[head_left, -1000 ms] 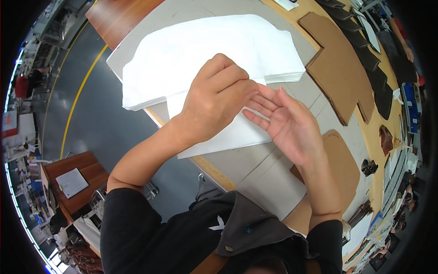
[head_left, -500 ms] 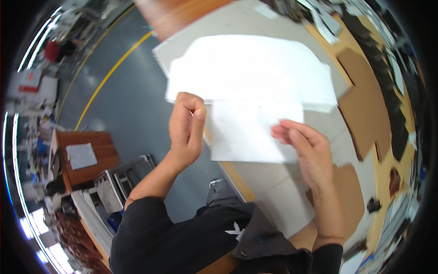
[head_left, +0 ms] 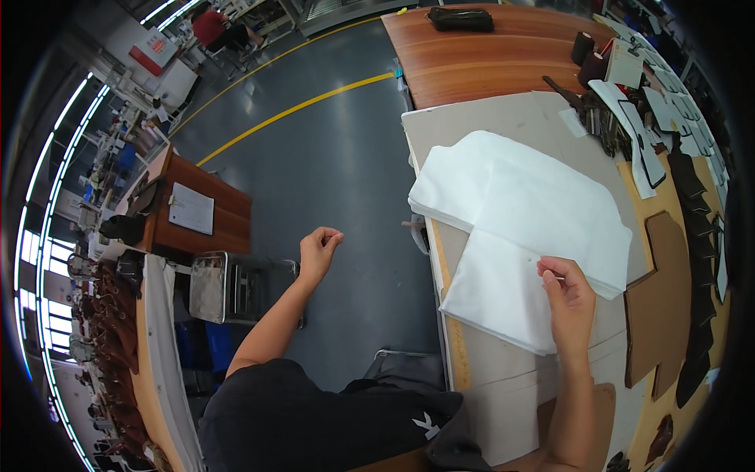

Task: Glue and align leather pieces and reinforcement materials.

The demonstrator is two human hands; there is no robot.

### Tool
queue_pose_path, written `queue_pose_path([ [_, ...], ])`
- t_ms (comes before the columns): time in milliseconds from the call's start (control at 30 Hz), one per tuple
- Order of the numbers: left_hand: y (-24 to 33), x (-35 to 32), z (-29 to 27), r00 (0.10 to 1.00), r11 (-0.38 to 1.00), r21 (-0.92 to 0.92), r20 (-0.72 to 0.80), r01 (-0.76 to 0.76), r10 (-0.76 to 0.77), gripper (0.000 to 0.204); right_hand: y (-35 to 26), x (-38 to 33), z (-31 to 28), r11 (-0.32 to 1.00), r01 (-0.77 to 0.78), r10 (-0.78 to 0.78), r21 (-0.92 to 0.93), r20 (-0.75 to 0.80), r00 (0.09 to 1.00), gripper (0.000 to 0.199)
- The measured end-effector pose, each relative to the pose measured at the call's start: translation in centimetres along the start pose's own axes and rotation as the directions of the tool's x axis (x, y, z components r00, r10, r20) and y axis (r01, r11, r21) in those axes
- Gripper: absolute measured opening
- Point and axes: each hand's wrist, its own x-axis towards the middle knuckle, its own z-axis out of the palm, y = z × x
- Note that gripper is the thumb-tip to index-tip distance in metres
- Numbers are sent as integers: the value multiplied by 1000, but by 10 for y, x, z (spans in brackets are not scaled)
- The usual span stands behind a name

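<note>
A stack of white sheets (head_left: 543, 197), cut with a wide body and a narrower flap, lies on the grey-covered table (head_left: 503, 385). My right hand (head_left: 569, 305) hovers over the flap's right side, thumb and fingers drawn together. Whatever those fingertips may pinch is too small to make out. Left of the table, above the floor, I hold my left hand (head_left: 318, 253) with thumb and fingers pressed together. Nothing can be made out between them.
Brown boards (head_left: 661, 299) and dark strips (head_left: 695, 275) lie along the right. A reddish wooden table (head_left: 480, 59) adjoins at the back, carrying a dark pouch (head_left: 461, 20). At left stand a metal cart (head_left: 228, 287) and a wooden desk (head_left: 189, 208) with a clipboard (head_left: 191, 209).
The view has swung left, so the table and white stack appear farther right and turned. My left hand has moved away from the stack, out over the floor. My right hand stays near the flap.
</note>
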Motion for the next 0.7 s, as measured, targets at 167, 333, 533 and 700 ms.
queue_pose_path([
  [167,-5,7,16,998,997,-45,-15,57,-57,29,-30,8,25,966,233,-216,-116,140,966,21],
  [333,-9,7,30,981,976,-133,117,172,-157,24,-19,2,26,954,260,-236,-152,162,958,21],
  [533,-35,7,32,983,964,-257,181,68,-21,9,3,-6,23,982,182,-178,-44,77,981,15],
  [700,-57,11,44,960,918,-374,278,132,-25,14,9,-5,23,955,242,-240,-173,33,970,15],
])
